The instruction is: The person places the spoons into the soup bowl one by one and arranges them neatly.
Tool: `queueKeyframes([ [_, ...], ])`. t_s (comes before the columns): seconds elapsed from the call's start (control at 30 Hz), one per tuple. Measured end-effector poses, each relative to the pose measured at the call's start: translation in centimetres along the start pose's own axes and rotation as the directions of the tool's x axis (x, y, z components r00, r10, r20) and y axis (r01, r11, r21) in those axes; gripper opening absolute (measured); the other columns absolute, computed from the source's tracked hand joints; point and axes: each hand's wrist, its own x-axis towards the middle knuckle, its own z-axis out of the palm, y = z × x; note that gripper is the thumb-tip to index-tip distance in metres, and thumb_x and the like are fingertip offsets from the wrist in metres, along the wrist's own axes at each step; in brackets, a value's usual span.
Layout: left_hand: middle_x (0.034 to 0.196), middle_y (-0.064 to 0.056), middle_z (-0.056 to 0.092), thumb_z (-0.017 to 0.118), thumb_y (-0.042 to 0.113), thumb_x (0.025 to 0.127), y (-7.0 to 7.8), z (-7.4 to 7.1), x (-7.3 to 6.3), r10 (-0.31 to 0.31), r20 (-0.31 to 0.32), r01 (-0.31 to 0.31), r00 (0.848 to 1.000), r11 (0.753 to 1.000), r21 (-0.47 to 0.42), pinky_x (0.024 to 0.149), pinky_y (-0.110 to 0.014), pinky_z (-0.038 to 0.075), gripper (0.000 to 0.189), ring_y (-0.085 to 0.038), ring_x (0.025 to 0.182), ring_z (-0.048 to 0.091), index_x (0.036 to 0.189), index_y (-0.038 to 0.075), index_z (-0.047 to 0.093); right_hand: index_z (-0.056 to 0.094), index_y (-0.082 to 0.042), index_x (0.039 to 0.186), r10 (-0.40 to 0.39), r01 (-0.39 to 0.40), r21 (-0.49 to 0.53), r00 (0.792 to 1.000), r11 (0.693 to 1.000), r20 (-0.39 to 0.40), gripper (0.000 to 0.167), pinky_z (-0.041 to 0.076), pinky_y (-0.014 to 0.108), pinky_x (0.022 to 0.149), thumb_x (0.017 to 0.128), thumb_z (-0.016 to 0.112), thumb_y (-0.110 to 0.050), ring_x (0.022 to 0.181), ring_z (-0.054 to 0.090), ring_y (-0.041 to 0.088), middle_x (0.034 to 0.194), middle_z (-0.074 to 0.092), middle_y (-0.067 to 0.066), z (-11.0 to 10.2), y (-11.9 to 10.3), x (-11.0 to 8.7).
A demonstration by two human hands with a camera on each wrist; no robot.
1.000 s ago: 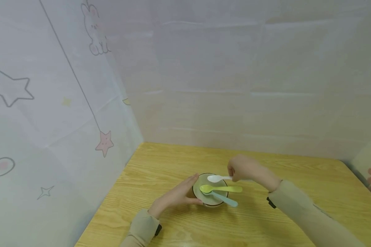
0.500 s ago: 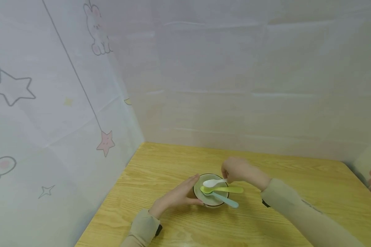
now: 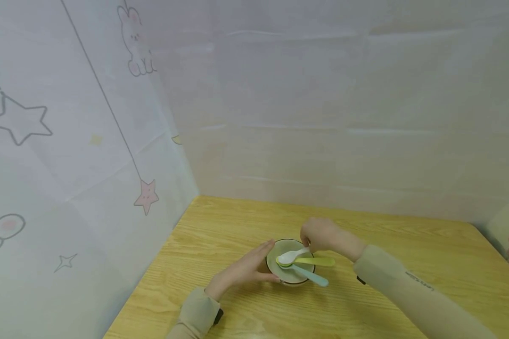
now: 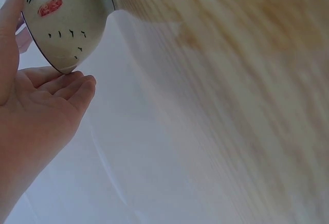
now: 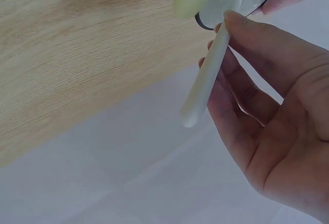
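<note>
A round cream bowl (image 3: 286,246) with a dark rim stands on the table. My left hand (image 3: 250,266) rests against its left side, thumb at the near rim and fingers toward the far rim. In the left wrist view, flowers decorate the bowl (image 4: 77,29). My right hand (image 3: 320,234) pinches a white spoon (image 3: 288,257) by its handle, between thumb and fingers in the right wrist view. The white spoon's head lies over the head of a yellow-green spoon (image 3: 320,261) in the bowl. A light blue spoon (image 3: 311,275) leans over the near right rim.
The wooden table (image 3: 233,219) runs back to a pale cloth backdrop (image 3: 314,155). A second cloth with star and rabbit drawings (image 3: 89,188) hangs along the left edge.
My right hand has moved left and slightly nearer, bringing the white spoon down onto the yellow-green spoon's head. The left hand and the bowl have stayed in place.
</note>
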Motion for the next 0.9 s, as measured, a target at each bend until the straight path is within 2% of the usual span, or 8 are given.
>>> queueKeyframes([
  [0.43, 0.166, -0.016, 0.019, 0.070, 0.049, 0.088, 0.0, 0.0, 0.0, 0.009, 0.002, -0.009, 1.000, 1.000, -0.003, 0.122, -0.052, 0.031, 0.099, -0.033, 0.152, 0.026, 0.158, 0.003, 0.018, 0.073, -0.013, 0.070, -0.036, 0.035, -0.039, 0.999, 0.999, -0.023, 0.015, 0.047, 0.022, 0.051, 0.074, 0.083, -0.002, 0.061, 0.052, 0.007, 0.070, 0.066, -0.005, 1.2, 0.2, 0.9],
  [0.63, 0.166, -0.015, 0.018, 0.070, 0.051, 0.088, -0.1, 0.1, 0.1, 0.002, 0.001, -0.002, 1.000, 1.000, -0.007, 0.123, -0.052, 0.031, 0.100, -0.032, 0.152, 0.026, 0.158, 0.004, 0.017, 0.072, -0.011, 0.070, -0.042, 0.041, -0.018, 0.998, 0.999, -0.049, 0.016, 0.048, 0.023, 0.051, 0.072, 0.083, 0.001, 0.061, 0.054, 0.008, 0.070, 0.067, -0.004, 1.2, 0.2, 0.8],
  [0.9, 0.166, -0.016, 0.018, 0.070, 0.049, 0.088, -0.1, 0.1, 0.2, 0.008, 0.005, -0.008, 1.000, 1.000, 0.000, 0.122, -0.052, 0.031, 0.099, -0.033, 0.152, 0.026, 0.158, 0.003, 0.017, 0.072, -0.012, 0.071, -0.039, 0.038, -0.023, 0.999, 0.999, -0.031, 0.016, 0.049, 0.023, 0.053, 0.074, 0.083, 0.000, 0.063, 0.054, 0.008, 0.071, 0.067, -0.005, 1.2, 0.3, 1.0],
])
